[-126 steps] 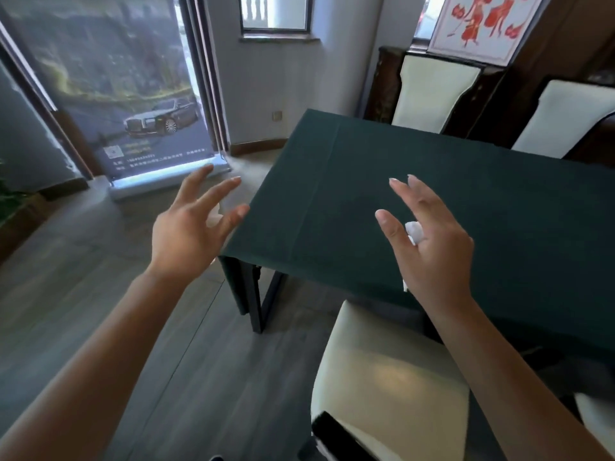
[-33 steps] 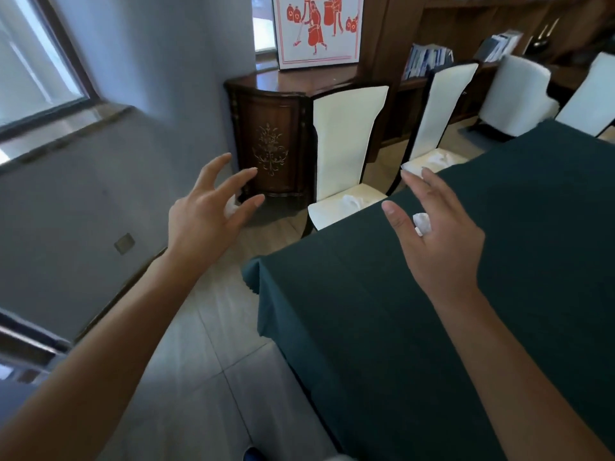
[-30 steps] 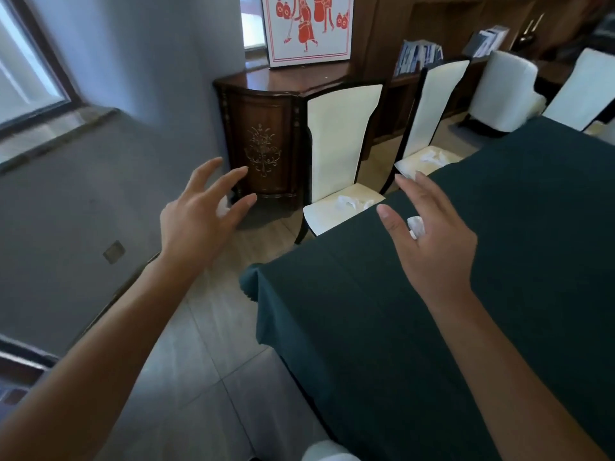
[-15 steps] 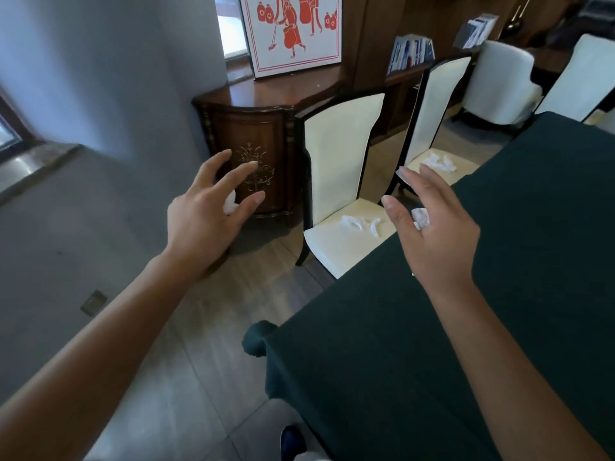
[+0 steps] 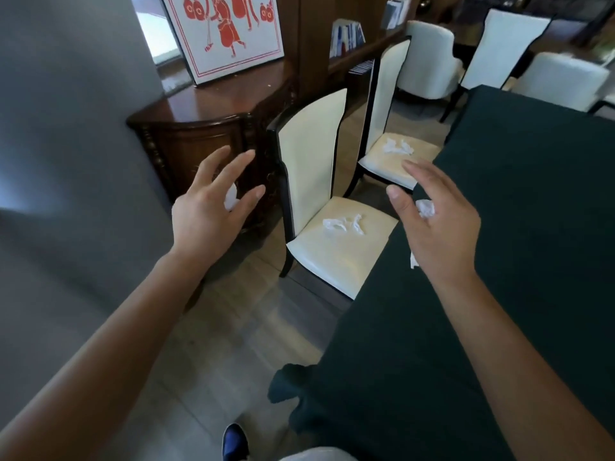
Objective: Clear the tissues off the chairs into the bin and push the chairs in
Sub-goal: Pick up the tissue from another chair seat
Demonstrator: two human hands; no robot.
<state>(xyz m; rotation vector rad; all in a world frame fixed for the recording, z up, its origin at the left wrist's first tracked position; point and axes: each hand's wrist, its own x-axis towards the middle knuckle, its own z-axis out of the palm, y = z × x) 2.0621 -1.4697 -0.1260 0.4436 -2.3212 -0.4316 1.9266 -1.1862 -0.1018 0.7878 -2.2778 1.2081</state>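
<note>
My left hand (image 5: 209, 211) is raised with its fingers spread and a white tissue wad (image 5: 231, 199) tucked against the palm. My right hand (image 5: 439, 227) is raised over the table edge, also holding a crumpled tissue (image 5: 425, 207) between palm and fingers. Between my hands stands the near cream chair (image 5: 342, 257), pulled out from the table, with two tissues (image 5: 334, 224) on its seat. Behind it, the second cream chair (image 5: 392, 164) carries more tissues (image 5: 396, 146). No bin is in view.
The table under a dark green cloth (image 5: 515, 211) fills the right side, its corner hanging near my foot. A dark wooden sideboard (image 5: 199, 134) with a red-and-white picture (image 5: 226, 31) stands behind the near chair. More white chairs (image 5: 429, 58) stand at the back.
The view has come round the table corner, so both chairs with tissues are now closer and more central. Both hands keep the same raised pose with their tissues.
</note>
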